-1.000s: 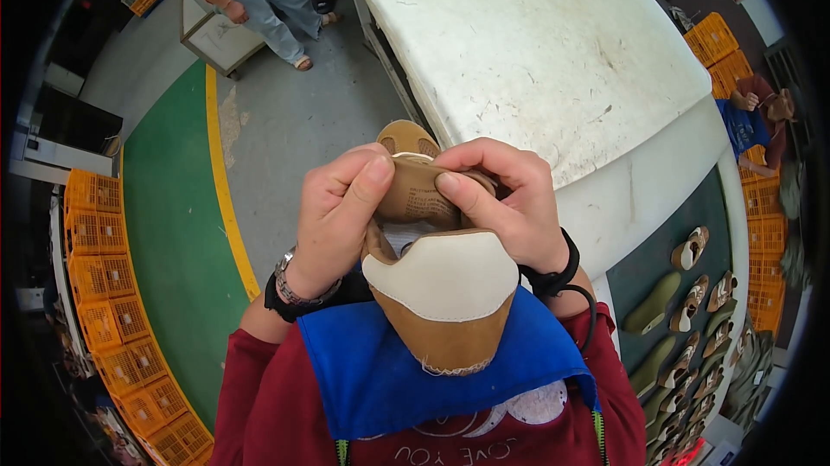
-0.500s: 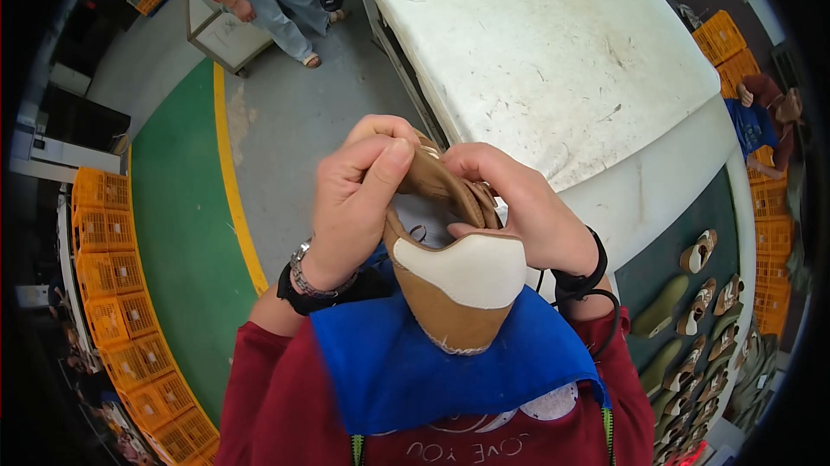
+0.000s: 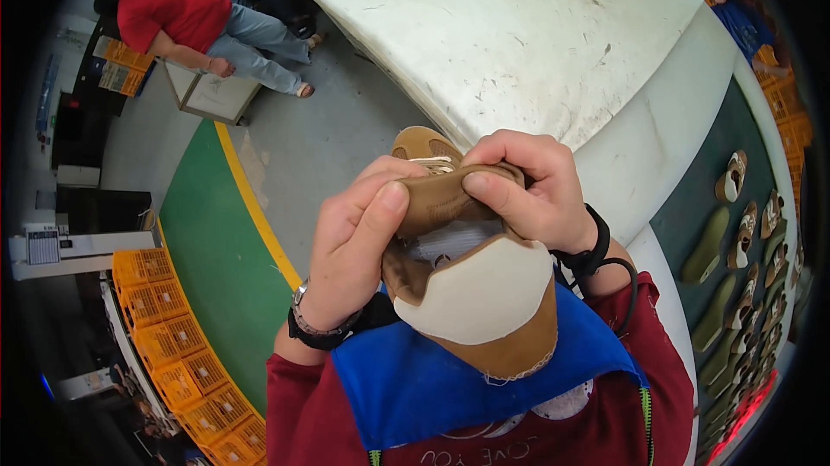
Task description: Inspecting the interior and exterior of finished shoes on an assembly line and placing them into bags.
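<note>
A tan and white shoe upper (image 3: 480, 297) is held up in front of my chest, its white heel patch toward me and its raw, frayed lower edge down. The laced toe end points away from me, partly behind my fingers. My left hand (image 3: 359, 237) is closed on the left end of the brown tongue (image 3: 439, 204), thumb on top. My right hand (image 3: 538, 194) pinches the tongue's right end the same way. Between them the tongue is spread wide, and a pale lining shows inside the opening. Below lies a blue cloth (image 3: 432, 392) over my chest.
A large white-covered table (image 3: 519, 42) stands ahead. At right, a dark green conveyor belt (image 3: 692, 215) carries shoe uppers and long green shoe-shaped pieces (image 3: 707, 245). Orange crates (image 3: 177, 336) line the left beside a green floor strip. A person in red (image 3: 173, 3) stands at far left, touching the table.
My right hand has moved up onto the tongue, which is now stretched between both hands. The laced front has come into view, and the whole view has turned.
</note>
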